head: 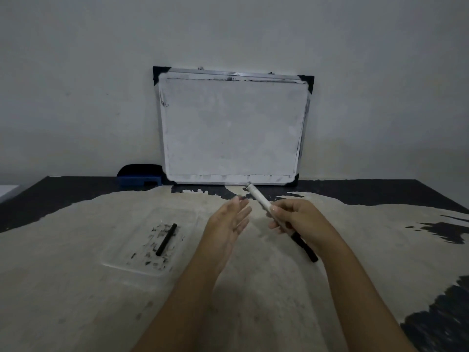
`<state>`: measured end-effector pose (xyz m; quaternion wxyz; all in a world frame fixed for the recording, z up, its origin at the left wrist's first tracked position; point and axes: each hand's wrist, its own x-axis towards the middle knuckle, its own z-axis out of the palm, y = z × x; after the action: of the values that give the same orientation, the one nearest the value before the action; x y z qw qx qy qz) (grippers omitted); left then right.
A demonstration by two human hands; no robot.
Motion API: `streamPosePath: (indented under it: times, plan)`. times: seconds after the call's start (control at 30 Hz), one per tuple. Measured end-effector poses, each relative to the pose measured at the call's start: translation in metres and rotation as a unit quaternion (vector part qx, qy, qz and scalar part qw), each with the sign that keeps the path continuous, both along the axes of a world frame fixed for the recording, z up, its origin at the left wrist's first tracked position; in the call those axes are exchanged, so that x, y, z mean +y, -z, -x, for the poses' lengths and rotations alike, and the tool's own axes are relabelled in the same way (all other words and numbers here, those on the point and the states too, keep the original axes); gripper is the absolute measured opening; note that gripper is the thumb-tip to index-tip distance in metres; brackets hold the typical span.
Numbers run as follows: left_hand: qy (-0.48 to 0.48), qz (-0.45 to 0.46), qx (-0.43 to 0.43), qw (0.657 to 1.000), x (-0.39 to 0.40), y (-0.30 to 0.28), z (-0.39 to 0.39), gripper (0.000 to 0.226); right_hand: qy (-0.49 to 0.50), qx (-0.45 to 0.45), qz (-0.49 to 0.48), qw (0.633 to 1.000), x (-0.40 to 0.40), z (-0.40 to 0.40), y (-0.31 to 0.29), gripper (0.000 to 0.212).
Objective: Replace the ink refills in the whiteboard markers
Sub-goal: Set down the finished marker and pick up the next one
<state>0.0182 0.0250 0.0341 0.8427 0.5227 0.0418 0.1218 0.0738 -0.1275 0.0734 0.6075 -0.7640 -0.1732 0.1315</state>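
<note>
Landmark = clear plastic tray (121, 260), lying flat on worn, pale-scuffed tabletop (76, 301), near-left of centre.

Nearest: two bare forearms come in from bottom edge, angling up to R of tray.

In tray: black ink refill (166, 239), slim stick, lying diagonal, far end tipped right. Tray floor around it smeared w/ black ink specks.

R of tray, level w/ its far edge: left hand (229, 224), palm turned inward, fingers spread and loose, holding nothing; fingertips near marker but not touching.

Further R of tray: right hand (295, 219) wrapped around whiteboard marker (258, 198), fingers curled on mid-barrel. White barrel pokes up-left past thumb, tip end pointing toward far edge of table. Black piece (304, 247) sticks out below the hand toward near-right; can't tell if it's marker's tail or a separate part lying on table.

Beyond tray, at table's far edge: blue-and-black board eraser (139, 175), just L of whiteboard (231, 128). Whiteboard leans vs. pale wall (76, 72), metal frame, black corner caps, surface wiped w/ grey smudges at edges.
</note>
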Motion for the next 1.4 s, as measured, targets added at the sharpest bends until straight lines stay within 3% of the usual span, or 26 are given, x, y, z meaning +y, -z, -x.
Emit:
streamPosePath:
  times: [0.17,0.4,0.5,0.63,0.73,0.87,1.0,1.2,1.27,1.33,1.4]
  plan:
    - [0.011,0.057,-0.052,0.997,0.007,-0.004,0.000,0.032,-0.147,0.087,-0.026,0.985,0.002,0.005,-0.003,0.023]
    - [0.036,0.065,-0.097,0.993,0.003,-0.013,0.004,0.035,-0.244,0.205,-0.099,0.943,0.008,0.010,-0.001,0.028]
    - [0.043,0.083,-0.099,0.991,0.001,-0.014,0.006,0.031,-0.263,0.232,-0.089,0.932,0.013,0.014,0.001,0.030]
    - [0.017,0.140,-0.108,0.984,0.001,-0.014,0.005,0.028,-0.240,0.146,-0.013,0.960,0.018,0.014,0.001,0.036]
    - [-0.017,0.177,-0.092,0.980,0.000,-0.012,0.003,0.022,-0.193,-0.002,0.087,0.977,0.021,0.016,0.001,0.034]
    - [-0.059,0.194,-0.067,0.977,0.001,-0.005,0.001,0.020,-0.093,-0.242,0.229,0.938,0.028,0.012,0.010,0.026]
    - [-0.097,0.197,-0.039,0.975,0.004,-0.008,0.002,0.018,-0.014,-0.288,0.221,0.932,0.024,0.008,0.011,0.011]
    - [-0.113,0.092,-0.014,0.989,0.001,-0.009,0.003,0.020,0.042,-0.235,0.200,0.950,-0.004,-0.005,-0.001,0.014]
    - [-0.132,-0.066,0.012,0.989,-0.002,-0.004,0.003,0.017,0.057,-0.225,0.208,0.950,-0.012,-0.008,-0.002,0.016]
    - [-0.144,-0.235,0.032,0.961,-0.004,0.002,0.003,0.010,0.066,-0.214,0.207,0.953,-0.017,-0.010,-0.001,0.016]
    - [-0.117,-0.339,0.041,0.932,-0.006,0.009,0.004,0.010,0.062,-0.208,0.210,0.953,-0.018,-0.010,0.000,0.016]
